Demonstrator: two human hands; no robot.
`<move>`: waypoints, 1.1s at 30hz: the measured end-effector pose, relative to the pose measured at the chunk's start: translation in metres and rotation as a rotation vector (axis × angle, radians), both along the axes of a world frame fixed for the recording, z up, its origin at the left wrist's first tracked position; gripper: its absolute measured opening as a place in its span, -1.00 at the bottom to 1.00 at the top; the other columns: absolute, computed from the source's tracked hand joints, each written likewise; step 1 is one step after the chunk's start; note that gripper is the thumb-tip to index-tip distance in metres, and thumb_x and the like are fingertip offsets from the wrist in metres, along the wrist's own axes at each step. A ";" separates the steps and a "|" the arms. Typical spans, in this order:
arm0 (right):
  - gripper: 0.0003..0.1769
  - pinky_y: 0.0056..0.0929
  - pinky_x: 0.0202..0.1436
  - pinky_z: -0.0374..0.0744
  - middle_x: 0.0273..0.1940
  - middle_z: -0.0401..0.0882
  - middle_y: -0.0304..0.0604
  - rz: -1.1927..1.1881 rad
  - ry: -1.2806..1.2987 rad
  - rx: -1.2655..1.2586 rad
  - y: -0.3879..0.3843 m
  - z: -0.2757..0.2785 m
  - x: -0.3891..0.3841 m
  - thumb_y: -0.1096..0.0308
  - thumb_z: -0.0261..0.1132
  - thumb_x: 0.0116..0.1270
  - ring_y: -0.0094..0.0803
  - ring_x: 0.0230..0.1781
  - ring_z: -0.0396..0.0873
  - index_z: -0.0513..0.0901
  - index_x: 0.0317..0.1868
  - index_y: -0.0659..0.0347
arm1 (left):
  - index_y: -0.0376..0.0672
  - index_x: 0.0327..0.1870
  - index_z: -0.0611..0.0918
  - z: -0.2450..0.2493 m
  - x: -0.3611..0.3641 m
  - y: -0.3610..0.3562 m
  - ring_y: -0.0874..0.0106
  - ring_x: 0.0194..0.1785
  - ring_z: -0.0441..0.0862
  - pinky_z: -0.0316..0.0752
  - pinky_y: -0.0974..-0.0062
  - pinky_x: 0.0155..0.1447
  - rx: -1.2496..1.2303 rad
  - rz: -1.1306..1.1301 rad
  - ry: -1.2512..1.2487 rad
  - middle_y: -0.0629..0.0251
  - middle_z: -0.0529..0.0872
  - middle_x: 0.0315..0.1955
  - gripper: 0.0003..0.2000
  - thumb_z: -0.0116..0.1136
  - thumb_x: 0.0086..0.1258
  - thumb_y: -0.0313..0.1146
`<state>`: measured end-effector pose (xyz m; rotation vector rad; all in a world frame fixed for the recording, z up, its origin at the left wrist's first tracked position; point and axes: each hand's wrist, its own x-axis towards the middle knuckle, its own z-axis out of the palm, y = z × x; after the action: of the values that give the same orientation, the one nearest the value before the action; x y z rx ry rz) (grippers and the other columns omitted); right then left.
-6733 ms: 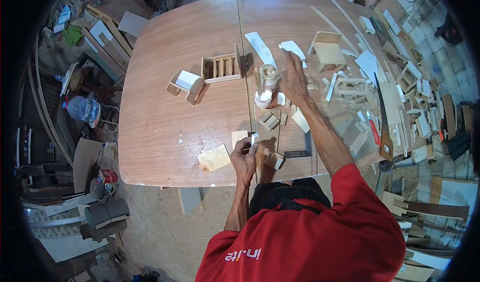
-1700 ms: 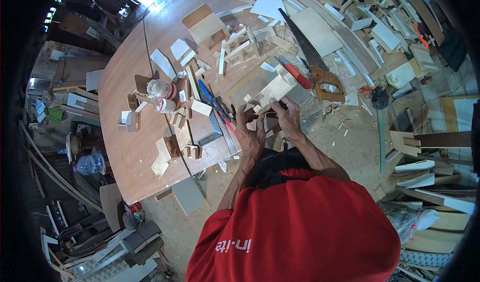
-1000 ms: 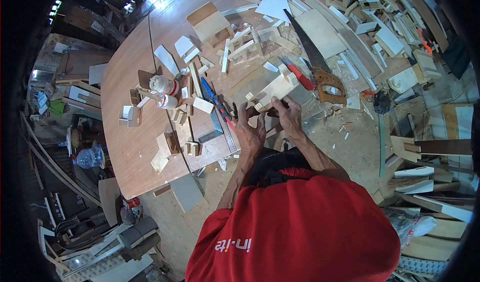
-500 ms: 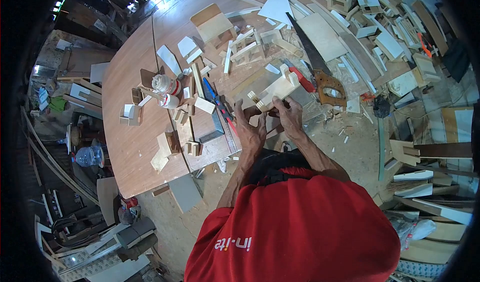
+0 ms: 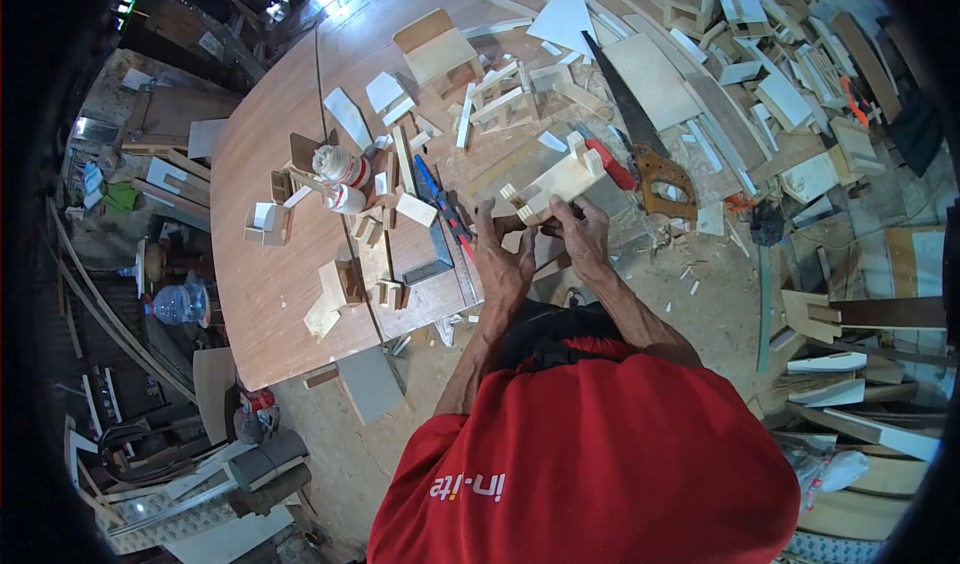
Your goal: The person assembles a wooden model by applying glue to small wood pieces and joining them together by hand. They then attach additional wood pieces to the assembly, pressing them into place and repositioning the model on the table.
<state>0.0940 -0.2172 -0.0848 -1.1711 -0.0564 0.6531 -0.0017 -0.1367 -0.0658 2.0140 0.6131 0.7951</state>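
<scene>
In the head view, the right hand (image 5: 585,236) grips the near edge of a pale wooden assembly (image 5: 557,186), its fingers bent around that edge. The left hand (image 5: 506,264) is partly curled at the assembly's near left corner, its thumb and fingers apart; whether it grips cannot be told. The assembly is at the near right side of the table (image 5: 270,314), with small notched blocks at its left end and raised pieces at its right end.

Just right of it lie a red-handled tool (image 5: 612,164) and a handsaw (image 5: 666,186), handle near and blade pointing far. To the left are a blue tool (image 5: 430,179), a metal square (image 5: 430,264) and two white jars, the larger (image 5: 340,166) just beyond the smaller (image 5: 346,200). Farther away stands a chair-shaped wooden piece (image 5: 437,49), left of small wooden frames (image 5: 500,97).
</scene>
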 end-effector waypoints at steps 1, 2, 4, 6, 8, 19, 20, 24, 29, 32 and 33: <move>-0.71 -0.53 -0.33 0.61 -0.41 0.60 -0.21 -0.007 -0.009 -0.002 0.001 -0.002 0.000 0.23 0.26 0.32 -0.52 -0.44 0.57 0.61 -0.27 0.36 | -0.27 0.30 0.17 0.002 0.000 0.000 0.30 -0.18 0.70 0.53 0.40 -0.10 -0.009 -0.011 -0.002 0.06 0.69 -0.30 -0.31 0.25 0.14 -0.66; -0.71 -0.54 -0.35 0.57 -0.43 0.58 -0.23 -0.012 -0.017 -0.005 0.001 -0.003 0.000 0.22 0.27 0.32 -0.55 -0.46 0.54 0.60 -0.30 0.35 | -0.27 0.30 0.18 0.003 0.000 0.000 0.28 -0.18 0.69 0.52 0.37 -0.08 -0.018 -0.022 -0.003 0.06 0.70 -0.30 -0.32 0.24 0.15 -0.64; -0.71 -0.55 -0.38 0.53 -0.45 0.55 -0.25 -0.004 -0.043 -0.037 0.002 -0.012 0.002 0.22 0.27 0.31 -0.57 -0.47 0.49 0.60 -0.33 0.34 | -0.28 0.30 0.19 0.003 0.000 0.000 0.28 -0.18 0.69 0.52 0.37 -0.07 -0.017 -0.020 -0.017 0.06 0.69 -0.29 -0.32 0.25 0.15 -0.64; -0.70 -0.55 -0.40 0.49 -0.47 0.53 -0.28 0.007 -0.068 -0.069 0.002 -0.014 0.002 0.21 0.28 0.31 -0.60 -0.49 0.45 0.59 -0.36 0.34 | -0.28 0.30 0.19 0.002 -0.001 0.000 0.29 -0.18 0.69 0.52 0.37 -0.07 -0.016 -0.016 -0.031 0.06 0.69 -0.29 -0.32 0.25 0.15 -0.64; -0.69 -0.55 -0.42 0.44 -0.49 0.49 -0.30 -0.022 -0.095 -0.044 0.001 -0.010 0.001 0.20 0.29 0.30 -0.61 -0.50 0.39 0.58 -0.40 0.32 | -0.29 0.32 0.16 -0.003 -0.001 -0.001 0.29 -0.19 0.69 0.52 0.38 -0.05 0.006 0.000 -0.074 0.07 0.69 -0.29 -0.30 0.25 0.15 -0.64; -0.72 -0.51 -0.29 0.63 -0.29 0.63 -0.13 0.000 0.105 0.116 -0.010 -0.005 0.012 0.28 0.24 0.34 -0.48 -0.37 0.61 0.56 -0.11 0.35 | -0.16 0.38 0.10 0.004 -0.010 -0.012 0.33 -0.14 0.63 0.56 0.44 -0.09 -0.022 -0.015 -0.113 0.07 0.56 -0.07 -0.19 0.22 0.10 -0.75; -0.71 -0.52 -0.30 0.63 -0.27 0.64 -0.11 -0.006 0.114 0.141 -0.012 -0.005 0.014 0.28 0.24 0.34 -0.47 -0.37 0.62 0.56 -0.07 0.35 | -0.16 0.38 0.09 0.003 -0.012 -0.012 0.32 -0.15 0.63 0.56 0.44 -0.10 -0.040 -0.015 -0.101 0.06 0.54 -0.04 -0.19 0.22 0.08 -0.76; -0.70 -0.52 -0.31 0.63 -0.25 0.64 -0.10 -0.021 0.136 0.161 -0.017 -0.005 0.021 0.29 0.22 0.35 -0.46 -0.35 0.64 0.54 -0.04 0.34 | -0.18 0.31 0.22 0.005 -0.013 -0.012 0.36 -0.19 0.62 0.55 0.45 -0.14 -0.057 0.070 -0.082 0.12 0.57 -0.11 -0.29 0.25 0.10 -0.68; -0.69 -0.51 -0.30 0.64 -0.21 0.63 -0.12 -0.007 0.154 0.168 -0.018 0.005 0.020 0.28 0.23 0.34 -0.45 -0.32 0.65 0.54 -0.03 0.33 | -0.20 -0.02 0.56 0.019 -0.007 -0.013 0.43 -0.31 0.55 0.46 0.48 -0.33 0.106 0.017 0.066 0.25 0.59 -0.27 -0.66 0.31 0.15 -0.49; -0.69 -0.49 -0.28 0.65 -0.19 0.63 -0.13 0.000 0.118 0.158 -0.018 0.013 0.017 0.27 0.24 0.34 -0.46 -0.30 0.64 0.55 -0.04 0.32 | -0.22 -0.05 0.53 0.027 0.000 -0.017 0.32 -0.36 0.51 0.44 0.38 -0.27 0.036 -0.029 0.046 0.17 0.56 -0.29 -0.67 0.28 0.14 -0.49; -0.70 -0.47 -0.27 0.65 -0.19 0.63 -0.14 0.005 0.079 0.159 -0.019 0.015 0.016 0.27 0.25 0.33 -0.46 -0.29 0.63 0.56 -0.05 0.30 | -0.22 -0.05 0.53 0.026 0.002 -0.016 0.32 -0.36 0.51 0.44 0.38 -0.27 0.036 -0.031 0.046 0.17 0.56 -0.29 -0.67 0.28 0.14 -0.49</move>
<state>0.1104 -0.2357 -0.0701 -0.9913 -0.0437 0.6863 0.0006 -0.1528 -0.0399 2.0743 0.5964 0.7482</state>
